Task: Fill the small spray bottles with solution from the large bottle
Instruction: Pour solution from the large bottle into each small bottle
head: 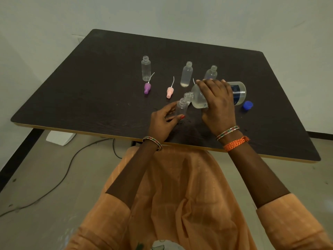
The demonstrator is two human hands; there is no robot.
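Left hand (164,121) steadies small bottle (181,107); right hand (217,103) grips tipped large bottle (200,98), mouths meeting.

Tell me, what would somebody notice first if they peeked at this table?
Probably the right hand tipping the large bottle so its mouth meets a small bottle that the left hand steadies near the table's front edge. Behind stand three more small open bottles, with purple and pink spray tops lying loose.

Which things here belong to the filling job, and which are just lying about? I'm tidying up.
Job: large bottle, small bottle being filled, three other small bottles, purple spray top, pink spray top, blue cap.

Lying about: floor cable, white box.
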